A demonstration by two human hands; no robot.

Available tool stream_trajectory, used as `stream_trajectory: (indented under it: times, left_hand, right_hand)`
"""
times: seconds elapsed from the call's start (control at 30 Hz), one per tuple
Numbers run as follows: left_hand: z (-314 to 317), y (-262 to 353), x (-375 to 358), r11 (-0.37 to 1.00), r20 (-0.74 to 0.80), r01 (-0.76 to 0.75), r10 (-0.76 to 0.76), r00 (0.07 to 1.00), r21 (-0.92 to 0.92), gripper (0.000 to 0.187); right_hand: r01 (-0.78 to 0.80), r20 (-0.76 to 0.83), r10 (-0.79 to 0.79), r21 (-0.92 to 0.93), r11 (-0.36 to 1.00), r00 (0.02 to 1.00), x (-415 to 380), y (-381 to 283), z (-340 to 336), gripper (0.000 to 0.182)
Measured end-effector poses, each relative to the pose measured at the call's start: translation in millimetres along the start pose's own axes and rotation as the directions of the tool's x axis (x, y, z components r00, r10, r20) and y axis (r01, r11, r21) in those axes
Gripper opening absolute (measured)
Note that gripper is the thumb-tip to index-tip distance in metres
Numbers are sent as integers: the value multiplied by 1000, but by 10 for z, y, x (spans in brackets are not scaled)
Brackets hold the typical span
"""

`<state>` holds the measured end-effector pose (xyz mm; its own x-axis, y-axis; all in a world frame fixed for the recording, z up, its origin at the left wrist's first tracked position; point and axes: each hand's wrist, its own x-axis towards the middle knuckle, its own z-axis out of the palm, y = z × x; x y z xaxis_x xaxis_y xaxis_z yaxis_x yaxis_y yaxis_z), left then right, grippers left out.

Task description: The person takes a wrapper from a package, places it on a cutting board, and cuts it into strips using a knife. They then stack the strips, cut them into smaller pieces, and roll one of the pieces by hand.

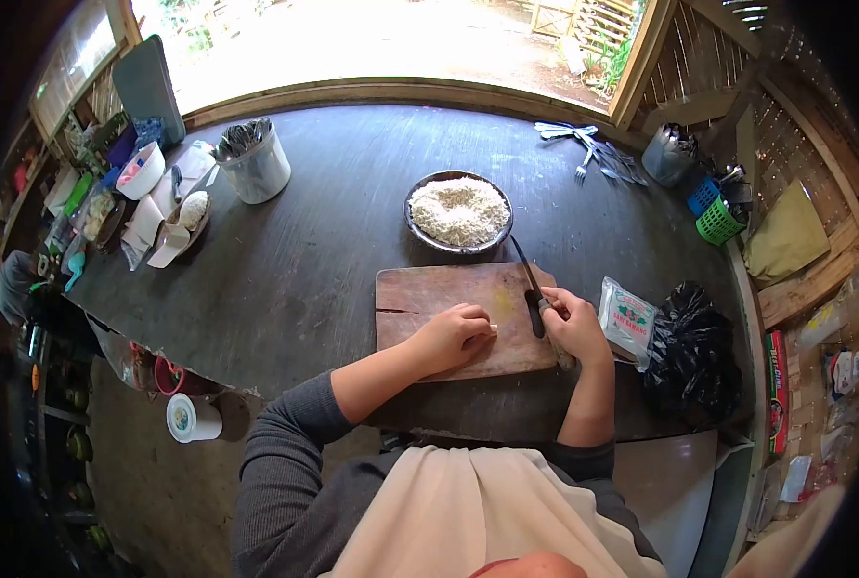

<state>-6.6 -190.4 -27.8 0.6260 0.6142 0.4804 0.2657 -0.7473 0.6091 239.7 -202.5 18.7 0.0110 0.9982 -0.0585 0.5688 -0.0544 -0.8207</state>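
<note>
A wooden cutting board (420, 294) lies on the dark table (333, 193) in front of me. My left hand (452, 336) rests on the board with its fingers curled over a small pale piece of food (493, 329). My right hand (576, 325) is at the board's right edge, closed around the dark handle of a knife (529, 279) whose blade points away toward the plate. Just beyond the board stands a dark round plate (416, 197) heaped with white shredded food (459, 211).
A white packet (628, 319) and a black plastic bag (687, 347) lie right of the board. Forks (588, 152), a metal cup (666, 154) and small baskets (716, 217) stand at the far right. A white pot of utensils (254, 162) and bowls (165, 226) crowd the far left.
</note>
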Motion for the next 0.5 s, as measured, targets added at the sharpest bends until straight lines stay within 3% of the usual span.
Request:
stream_trajectory:
  times: [0.2,0.27,0.5]
  left_hand:
    - [20,41,17,1000,-19,-3,3,1000,17,9]
    - [24,47,20,1000,-20,14,-14,1000,10,9]
    - [93,68,48,999,-7,-15,16,1000,45,10]
  right_hand:
    - [74,66,-75,13,997,995,13,20,-17,45]
    - [31,109,-44,113,993,993,9,12,4,45]
    - [3,97,-17,146,989,995,-3,-50,0,44]
